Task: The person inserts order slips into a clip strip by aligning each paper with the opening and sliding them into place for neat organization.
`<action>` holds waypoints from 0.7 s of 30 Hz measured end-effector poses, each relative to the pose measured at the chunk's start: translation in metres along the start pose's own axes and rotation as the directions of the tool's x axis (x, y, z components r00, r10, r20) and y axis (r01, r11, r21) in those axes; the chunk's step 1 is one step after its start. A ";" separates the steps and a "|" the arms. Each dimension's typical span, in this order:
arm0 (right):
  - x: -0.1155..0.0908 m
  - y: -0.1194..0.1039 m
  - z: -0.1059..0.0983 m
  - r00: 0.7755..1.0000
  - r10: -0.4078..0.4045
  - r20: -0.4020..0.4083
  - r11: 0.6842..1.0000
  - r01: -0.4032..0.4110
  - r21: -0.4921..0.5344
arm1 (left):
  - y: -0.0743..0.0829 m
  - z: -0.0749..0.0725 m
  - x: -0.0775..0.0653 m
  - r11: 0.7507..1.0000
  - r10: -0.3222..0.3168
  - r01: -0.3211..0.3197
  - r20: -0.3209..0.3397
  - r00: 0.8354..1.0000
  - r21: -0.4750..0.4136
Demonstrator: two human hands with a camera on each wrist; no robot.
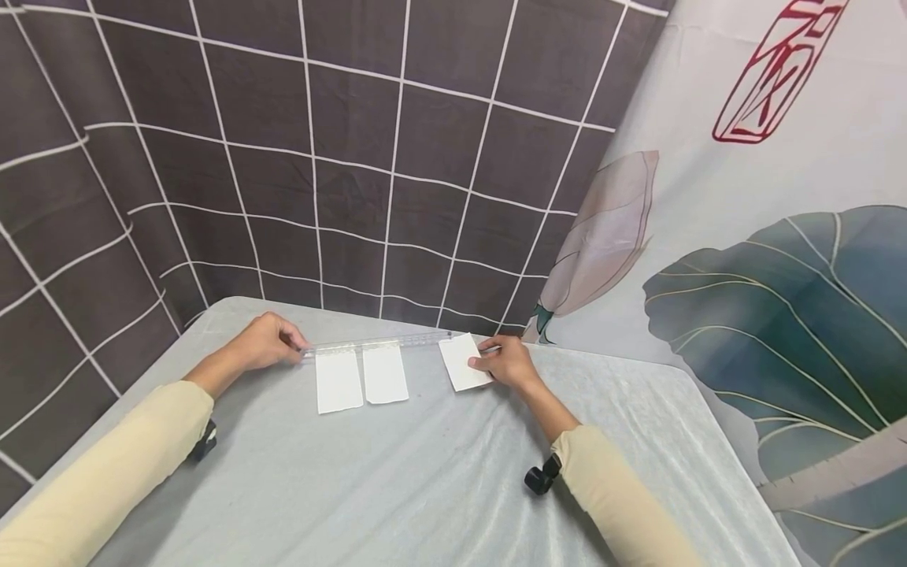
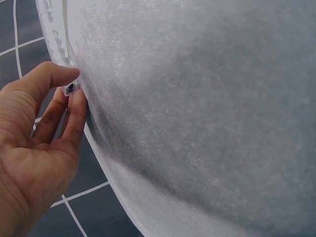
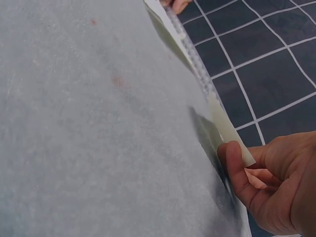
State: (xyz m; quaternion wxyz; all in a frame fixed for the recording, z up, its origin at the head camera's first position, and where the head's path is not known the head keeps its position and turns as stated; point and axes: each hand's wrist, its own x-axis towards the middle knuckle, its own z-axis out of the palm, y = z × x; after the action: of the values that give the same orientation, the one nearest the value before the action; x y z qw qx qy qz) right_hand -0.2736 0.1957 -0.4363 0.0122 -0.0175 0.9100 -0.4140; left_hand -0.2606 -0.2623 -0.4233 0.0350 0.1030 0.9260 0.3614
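A clear plastic ruler (image 1: pixel 418 339) lies along the back of the table, and my left hand (image 1: pixel 268 343) pinches its left end between thumb and fingers. Two white paper cards (image 1: pixel 339 384) sit side by side, with their top edges at the ruler. Farther right, my right hand (image 1: pixel 512 364) holds a third white card (image 1: pixel 460 364) by its right side, tilted, with its upper left corner near the ruler's right end. In the right wrist view the thumb presses on this card (image 3: pixel 224 123), and the card stands partly raised off the cloth.
A pale grey cloth (image 1: pixel 340 488) with soft wrinkles covers the table. Its back edge runs close behind the ruler. A dark curtain with a white grid (image 1: pixel 354 189) hangs behind, and a white curtain with a leaf print (image 1: pixel 801 331) hangs at the right.
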 end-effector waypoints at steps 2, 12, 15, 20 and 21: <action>0.000 -0.002 0.001 1.000 -0.001 0.001 1.000 0.001 -0.014 | 0.000 -0.001 -0.001 1.000 -0.004 0.004 -0.001 1.000 -0.001; 0.001 -0.006 0.007 0.999 0.034 0.017 0.999 -0.033 -0.013 | -0.001 -0.001 -0.001 1.000 -0.023 0.023 0.008 1.000 0.001; 0.000 -0.008 0.008 0.999 0.038 0.023 0.999 -0.038 0.004 | -0.002 0.000 0.000 1.000 -0.028 0.028 0.012 1.000 -0.001; 0.000 -0.011 0.012 0.999 0.038 0.026 0.999 -0.039 0.017 | -0.003 0.000 0.000 1.000 -0.020 0.021 0.016 1.000 -0.013; 0.000 -0.012 0.013 0.999 0.039 0.027 0.999 -0.039 0.018 | -0.003 0.000 0.000 1.000 -0.019 0.019 0.015 1.000 -0.014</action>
State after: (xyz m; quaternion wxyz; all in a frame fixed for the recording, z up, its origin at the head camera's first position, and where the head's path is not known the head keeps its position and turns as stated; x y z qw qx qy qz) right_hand -0.2725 0.1783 -0.4359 0.0327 -0.0051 0.9061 -0.4218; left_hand -0.2614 -0.2643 -0.4251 0.0461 0.0965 0.9242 0.3667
